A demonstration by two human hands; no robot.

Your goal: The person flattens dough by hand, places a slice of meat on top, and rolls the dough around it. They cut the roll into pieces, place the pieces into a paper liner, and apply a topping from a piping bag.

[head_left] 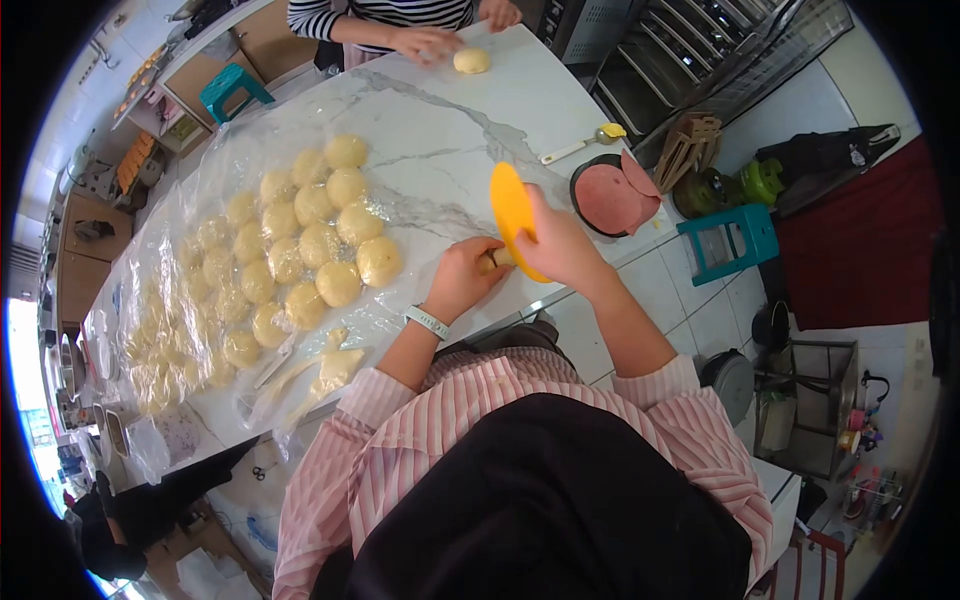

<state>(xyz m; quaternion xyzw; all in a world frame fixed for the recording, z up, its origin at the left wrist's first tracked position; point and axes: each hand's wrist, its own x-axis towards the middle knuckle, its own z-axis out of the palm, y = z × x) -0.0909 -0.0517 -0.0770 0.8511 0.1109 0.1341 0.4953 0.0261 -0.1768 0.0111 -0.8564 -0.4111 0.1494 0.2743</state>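
Observation:
My right hand (560, 238) grips an orange dough scraper (509, 198), its curved blade on edge near the front of the marble-patterned table (430, 110). Right beside the blade, my left hand (464, 280) is closed around a small piece of dough (500, 257), most of it hidden by the fingers. To the left, rows of round dough balls (320, 244) lie under clear plastic sheeting (215, 160). A flattened, ragged dough strip (335, 368) rests on the plastic near the table's front edge.
Pink round slices (608, 198) fill a dark dish at the right edge, beside a spoon (570, 150) holding something yellow. Across the table, a person in a striped top (410, 25) works near one dough ball (472, 61). A teal stool (730, 245) stands at right.

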